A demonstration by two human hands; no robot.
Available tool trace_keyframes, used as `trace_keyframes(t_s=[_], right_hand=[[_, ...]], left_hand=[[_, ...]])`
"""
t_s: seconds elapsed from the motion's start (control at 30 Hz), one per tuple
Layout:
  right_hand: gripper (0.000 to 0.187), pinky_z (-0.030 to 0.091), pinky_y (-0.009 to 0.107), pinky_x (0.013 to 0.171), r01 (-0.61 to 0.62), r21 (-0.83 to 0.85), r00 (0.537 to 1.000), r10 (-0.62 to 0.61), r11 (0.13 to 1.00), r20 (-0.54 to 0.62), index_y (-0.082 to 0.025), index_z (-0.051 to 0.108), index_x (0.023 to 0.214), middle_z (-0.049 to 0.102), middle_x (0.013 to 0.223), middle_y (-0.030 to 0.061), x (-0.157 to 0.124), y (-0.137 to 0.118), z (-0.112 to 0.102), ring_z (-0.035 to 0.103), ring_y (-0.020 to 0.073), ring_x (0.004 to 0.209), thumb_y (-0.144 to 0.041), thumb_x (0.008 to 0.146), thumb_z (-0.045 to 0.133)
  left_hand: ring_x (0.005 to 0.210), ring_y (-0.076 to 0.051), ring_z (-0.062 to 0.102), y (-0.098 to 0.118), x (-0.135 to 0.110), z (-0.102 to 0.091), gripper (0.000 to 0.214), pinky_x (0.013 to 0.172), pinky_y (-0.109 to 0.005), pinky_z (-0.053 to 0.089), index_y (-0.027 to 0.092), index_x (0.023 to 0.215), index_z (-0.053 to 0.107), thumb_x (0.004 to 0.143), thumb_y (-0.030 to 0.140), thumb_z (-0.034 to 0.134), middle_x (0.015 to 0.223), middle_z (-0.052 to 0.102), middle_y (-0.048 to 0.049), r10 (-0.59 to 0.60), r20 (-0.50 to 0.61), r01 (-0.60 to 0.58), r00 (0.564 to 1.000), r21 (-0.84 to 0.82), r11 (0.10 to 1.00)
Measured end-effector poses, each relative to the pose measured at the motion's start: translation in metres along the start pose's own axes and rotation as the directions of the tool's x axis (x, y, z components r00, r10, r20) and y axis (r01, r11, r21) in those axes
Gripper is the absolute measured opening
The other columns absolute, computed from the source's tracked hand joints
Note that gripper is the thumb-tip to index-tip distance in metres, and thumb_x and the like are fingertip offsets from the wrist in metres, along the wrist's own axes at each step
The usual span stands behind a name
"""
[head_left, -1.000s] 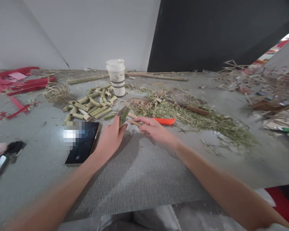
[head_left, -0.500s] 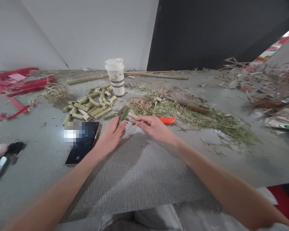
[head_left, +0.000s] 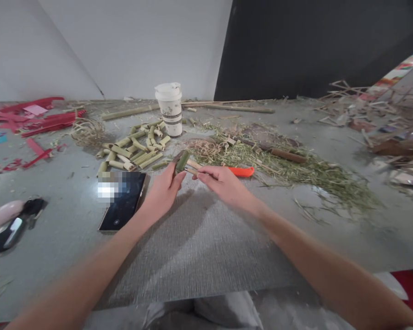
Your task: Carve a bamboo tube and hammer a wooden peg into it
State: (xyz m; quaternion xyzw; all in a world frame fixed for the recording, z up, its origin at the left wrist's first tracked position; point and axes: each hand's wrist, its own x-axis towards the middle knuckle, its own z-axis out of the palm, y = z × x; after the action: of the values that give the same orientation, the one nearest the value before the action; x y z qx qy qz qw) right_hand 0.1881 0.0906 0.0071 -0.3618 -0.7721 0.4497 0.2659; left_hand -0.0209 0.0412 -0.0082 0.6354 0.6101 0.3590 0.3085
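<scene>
My left hand (head_left: 164,191) grips a short green bamboo piece (head_left: 182,161), held upright-tilted above the grey table (head_left: 199,247). My right hand (head_left: 222,184) pinches a thin wood-handled tool (head_left: 192,168) whose tip meets the bamboo piece. Just behind my right hand an orange-handled knife (head_left: 241,171) lies on the table. A pile of cut bamboo pieces (head_left: 134,149) lies beyond my left hand.
A phone (head_left: 123,200) lies left of my left hand. A white lidded cup (head_left: 170,108) stands behind the bamboo pile. Green shavings (head_left: 296,172) spread to the right, with a brown-handled tool (head_left: 287,156) among them. Red scraps (head_left: 37,121) lie far left; keys and a pink object (head_left: 10,220) sit near left.
Both hands have lifted slightly and stayed together on the bamboo piece; the view has shifted a little to the left, so everything sits somewhat further right.
</scene>
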Motion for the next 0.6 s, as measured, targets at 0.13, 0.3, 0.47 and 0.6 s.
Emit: trace_keyframes(t_s=[0.13,0.3,0.47,0.6], right_hand=[[0.036,0.031,0.031,0.065,0.014,-0.024,0.998,-0.013,1.0,0.063,-0.019,0.073,0.101,0.056,0.08,-0.0018,0.002,0.005,-0.008,0.043,0.0131,0.068,-0.049,0.109,0.053],[0.037,0.029,0.031,0.063,-0.043,0.002,0.999,0.043,0.999,0.006,-0.019,0.072,0.103,0.046,0.07,-0.005,-0.001,-0.001,0.003,0.038,0.0127,0.063,-0.047,0.11,0.05],[0.031,0.033,0.031,0.066,-0.042,-0.169,0.999,0.037,0.985,-0.032,-0.02,0.07,0.103,0.057,0.073,-0.0025,-0.006,-0.007,0.01,0.049,0.0139,0.065,-0.039,0.111,0.047],[0.024,0.033,0.032,0.069,0.038,-0.354,0.995,-0.066,0.935,-0.069,-0.019,0.068,0.107,0.072,0.093,0.0044,-0.008,-0.006,0.012,0.057,0.0162,0.076,-0.025,0.109,0.045]], left_hand=[[0.048,-0.012,0.033,-0.002,0.002,0.0,0.026,0.05,-0.024,0.028,0.027,0.097,0.04,0.112,0.049,0.039,0.067,0.035,0.0088,-0.089,0.138,0.116,0.986,-0.205,0.972],[0.06,-0.019,0.054,-0.001,0.0,-0.002,0.013,0.06,-0.029,0.031,0.024,0.104,0.048,0.109,0.036,0.048,0.07,0.054,0.0021,0.055,-0.063,-0.037,0.996,0.252,0.967],[0.063,-0.024,0.064,0.002,-0.002,-0.004,0.014,0.061,-0.03,0.032,0.023,0.116,0.049,0.111,0.034,0.043,0.07,0.057,0.0007,0.083,-0.037,-0.063,0.996,0.384,0.921],[0.073,-0.027,0.07,0.004,-0.006,0.0,0.017,0.064,-0.032,0.039,0.023,0.119,0.047,0.11,0.037,0.04,0.08,0.067,-0.0034,0.141,0.055,-0.152,0.988,0.336,0.93]])
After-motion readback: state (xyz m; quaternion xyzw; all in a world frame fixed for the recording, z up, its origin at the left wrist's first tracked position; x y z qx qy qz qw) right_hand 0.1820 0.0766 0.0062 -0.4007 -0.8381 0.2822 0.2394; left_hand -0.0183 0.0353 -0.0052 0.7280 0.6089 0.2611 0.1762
